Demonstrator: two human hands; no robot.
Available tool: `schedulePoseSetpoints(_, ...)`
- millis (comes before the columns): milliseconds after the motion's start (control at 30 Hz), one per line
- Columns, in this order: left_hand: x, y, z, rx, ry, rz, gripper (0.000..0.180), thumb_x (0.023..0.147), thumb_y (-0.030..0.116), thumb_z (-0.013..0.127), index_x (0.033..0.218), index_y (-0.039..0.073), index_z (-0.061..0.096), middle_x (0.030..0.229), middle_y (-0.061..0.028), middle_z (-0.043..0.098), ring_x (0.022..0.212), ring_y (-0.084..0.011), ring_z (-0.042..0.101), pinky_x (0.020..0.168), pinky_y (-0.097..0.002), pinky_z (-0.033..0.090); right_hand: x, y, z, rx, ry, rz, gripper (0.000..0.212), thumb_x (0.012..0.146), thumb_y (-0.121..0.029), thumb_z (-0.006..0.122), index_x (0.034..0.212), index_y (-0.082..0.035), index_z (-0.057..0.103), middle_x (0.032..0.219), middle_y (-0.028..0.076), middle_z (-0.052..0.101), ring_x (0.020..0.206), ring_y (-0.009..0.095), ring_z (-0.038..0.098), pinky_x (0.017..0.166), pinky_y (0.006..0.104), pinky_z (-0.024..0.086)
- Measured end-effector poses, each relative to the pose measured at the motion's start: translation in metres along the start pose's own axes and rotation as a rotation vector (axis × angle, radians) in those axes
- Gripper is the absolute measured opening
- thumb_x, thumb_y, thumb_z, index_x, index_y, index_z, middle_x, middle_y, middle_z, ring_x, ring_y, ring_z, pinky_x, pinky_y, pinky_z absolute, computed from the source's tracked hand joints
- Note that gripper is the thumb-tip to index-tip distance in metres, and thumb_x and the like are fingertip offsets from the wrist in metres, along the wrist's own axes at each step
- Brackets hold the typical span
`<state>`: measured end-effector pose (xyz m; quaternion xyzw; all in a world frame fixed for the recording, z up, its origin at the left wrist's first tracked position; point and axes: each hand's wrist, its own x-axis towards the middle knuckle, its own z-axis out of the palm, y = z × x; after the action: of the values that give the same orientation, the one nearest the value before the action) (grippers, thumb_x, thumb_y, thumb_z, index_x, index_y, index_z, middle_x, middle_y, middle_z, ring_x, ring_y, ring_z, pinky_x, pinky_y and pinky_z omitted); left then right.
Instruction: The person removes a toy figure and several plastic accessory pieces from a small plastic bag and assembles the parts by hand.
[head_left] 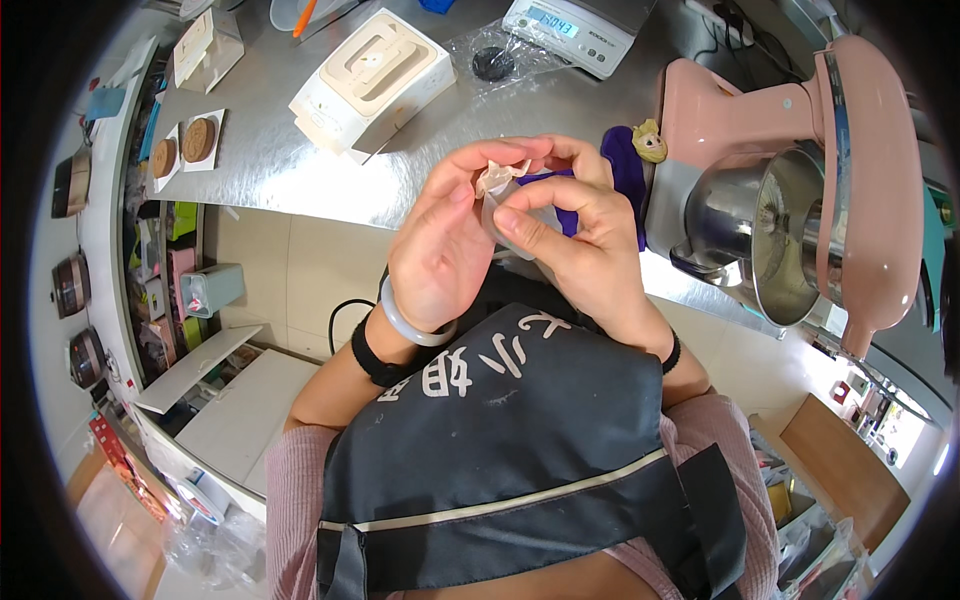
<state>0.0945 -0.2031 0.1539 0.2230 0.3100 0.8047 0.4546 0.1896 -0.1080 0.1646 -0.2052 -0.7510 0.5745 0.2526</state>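
Observation:
My left hand (440, 240) and my right hand (595, 235) meet in front of my chest, near the front edge of the steel table (270, 165). Between their fingertips is a small, limp piece of translucent whitish film (510, 222) with a crumpled cream-coloured end at the top. What kind of thing it is I cannot make out. My right thumb and forefinger pinch its lower part, while the left fingers curl round the upper end. Just beyond the hands stands a cream cardboard box (400, 112) with a handle on top.
To the right stands a pink stand mixer (740, 105) with a metal bowl (725, 215). A purple cloth item (625, 165) lies beside it. Behind are a digital scale (600, 45) and a dark round piece (492, 64) in clear plastic. Brown round biscuits (199, 140) lie at the left.

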Motion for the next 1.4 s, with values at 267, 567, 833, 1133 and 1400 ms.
schedulePoseSetpoints(267,-0.001,-0.004,0.003,0.207,0.027,0.078,0.046,0.086,0.036,0.039,0.116,0.001,0.04,0.124,-0.0193,0.042,0.116,-0.0252,0.037,0.102,-0.0383,0.025,0.002,-0.002,-0.001,-0.073,-0.012,-0.039,0.011,0.067,-0.009,0.071,0.077,-0.008,0.068,0.107,0.01,0.055,0.104,0.028,0.043,0.088,0.037,0.036)
schedulePoseSetpoints(567,-0.003,-0.001,0.006,0.246,0.007,0.042,0.048,0.083,0.035,0.046,0.12,0.004,0.038,0.134,-0.021,0.034,0.118,-0.0259,0.036,0.103,-0.0403,0.023,0.001,-0.005,-0.004,-0.116,-0.037,-0.015,0.011,0.068,-0.007,0.07,0.079,-0.007,0.067,0.108,0.01,0.054,0.105,0.028,0.043,0.089,0.036,0.035)
schedulePoseSetpoints(833,-0.002,-0.004,-0.002,0.309,-0.052,0.093,0.051,0.082,0.023,0.047,0.126,0.003,0.034,0.14,-0.0207,0.026,0.126,-0.0267,0.03,0.105,-0.0396,0.02,0.002,0.0,-0.004,-0.095,-0.029,-0.063,0.011,0.068,-0.009,0.072,0.077,-0.007,0.067,0.105,0.009,0.053,0.103,0.026,0.043,0.087,0.0346,0.035)
schedulePoseSetpoints(1133,-0.004,-0.005,-0.009,0.271,-0.081,0.076,0.049,0.083,0.001,0.04,0.131,-0.001,0.034,0.128,-0.0126,0.039,0.124,-0.0223,0.036,0.103,-0.0341,0.025,0.002,0.002,-0.006,0.025,-0.017,-0.034,0.009,0.071,-0.007,0.07,0.076,-0.004,0.065,0.104,0.009,0.054,0.101,0.024,0.045,0.087,0.0324,0.036)
schedulePoseSetpoints(1400,-0.007,-0.002,-0.007,0.251,-0.062,-0.047,0.051,0.084,-0.007,0.043,0.133,-0.001,0.034,0.132,-0.0124,0.039,0.124,-0.0205,0.037,0.102,-0.0315,0.028,-0.001,0.008,-0.01,0.331,-0.04,0.147,0.008,0.08,-0.008,0.062,0.083,0.0,0.061,0.103,0.01,0.055,0.091,0.015,0.053,0.08,0.0266,0.041)
